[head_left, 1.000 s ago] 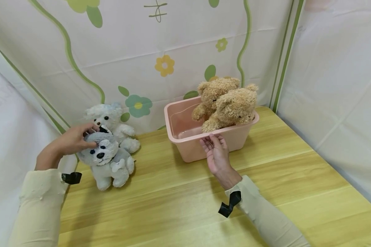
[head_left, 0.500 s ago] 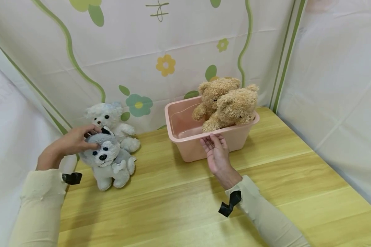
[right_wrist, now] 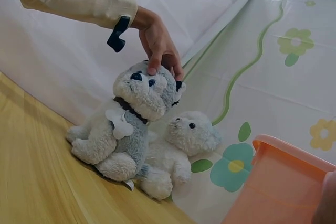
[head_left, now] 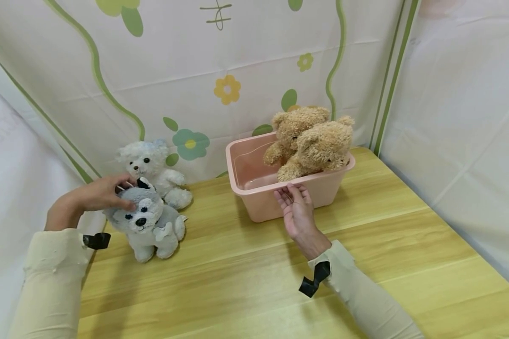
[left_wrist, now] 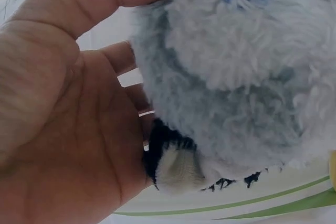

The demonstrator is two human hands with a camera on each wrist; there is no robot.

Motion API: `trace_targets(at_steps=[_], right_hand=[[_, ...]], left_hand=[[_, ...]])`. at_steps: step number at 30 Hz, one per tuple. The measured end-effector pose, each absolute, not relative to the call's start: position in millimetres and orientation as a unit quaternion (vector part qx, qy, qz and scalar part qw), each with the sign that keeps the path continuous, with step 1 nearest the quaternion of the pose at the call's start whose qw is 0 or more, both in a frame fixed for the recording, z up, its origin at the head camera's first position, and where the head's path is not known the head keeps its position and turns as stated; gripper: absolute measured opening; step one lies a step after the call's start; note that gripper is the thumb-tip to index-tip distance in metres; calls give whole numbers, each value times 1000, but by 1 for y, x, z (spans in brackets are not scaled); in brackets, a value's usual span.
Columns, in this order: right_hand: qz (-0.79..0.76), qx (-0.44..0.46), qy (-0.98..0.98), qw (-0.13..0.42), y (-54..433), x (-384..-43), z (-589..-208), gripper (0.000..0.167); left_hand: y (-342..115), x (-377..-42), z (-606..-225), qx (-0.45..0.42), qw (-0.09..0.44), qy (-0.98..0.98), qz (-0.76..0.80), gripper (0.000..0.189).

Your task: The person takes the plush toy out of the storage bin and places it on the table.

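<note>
On the left of the head view, my left hand (head_left: 106, 193) grips the head of a grey-and-white husky plush (head_left: 152, 221), thumb on its forehead and fingers behind. The husky sits on the table, its head tilted; a pale bone shape hangs at its collar. Close up in the left wrist view, the fingers lie around the plush's grey fur (left_wrist: 231, 87). Behind it sits a white plush (head_left: 146, 157). My right hand (head_left: 299, 214), palm up, holds the front rim of a pink plastic bin (head_left: 263, 205), fingers under the rim. Two curly brown teddy bears (head_left: 326, 146) sit in the bin's right part.
The wood-grain table (head_left: 220, 282) reaches toward the viewer and ends at a slanted right edge. A white curtain (head_left: 152, 61) printed with flowers and vines hangs behind; white fabric (head_left: 462, 117) also closes off the right side.
My left hand has shifted slightly left and down, and the husky's head tilts further that way. The right hand, bin and bears stay as they were.
</note>
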State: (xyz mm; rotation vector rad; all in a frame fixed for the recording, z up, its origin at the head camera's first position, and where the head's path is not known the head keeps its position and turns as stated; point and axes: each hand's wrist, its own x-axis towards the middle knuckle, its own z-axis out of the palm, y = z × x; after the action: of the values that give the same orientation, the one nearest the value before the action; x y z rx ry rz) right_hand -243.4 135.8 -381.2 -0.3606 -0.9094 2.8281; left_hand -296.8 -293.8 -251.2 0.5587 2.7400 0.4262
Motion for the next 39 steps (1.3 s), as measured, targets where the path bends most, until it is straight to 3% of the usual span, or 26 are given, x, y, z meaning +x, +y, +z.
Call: trace_targets(at_steps=[25, 39], right_hand=[[945, -115, -296, 75, 135, -244, -384, 7], [947, -117, -291, 75, 136, -244, -382, 6]], left_hand=[[-271, -297, -234, 171, 181, 960, 125, 74], [-214, -310, -210, 204, 117, 967, 98, 82]])
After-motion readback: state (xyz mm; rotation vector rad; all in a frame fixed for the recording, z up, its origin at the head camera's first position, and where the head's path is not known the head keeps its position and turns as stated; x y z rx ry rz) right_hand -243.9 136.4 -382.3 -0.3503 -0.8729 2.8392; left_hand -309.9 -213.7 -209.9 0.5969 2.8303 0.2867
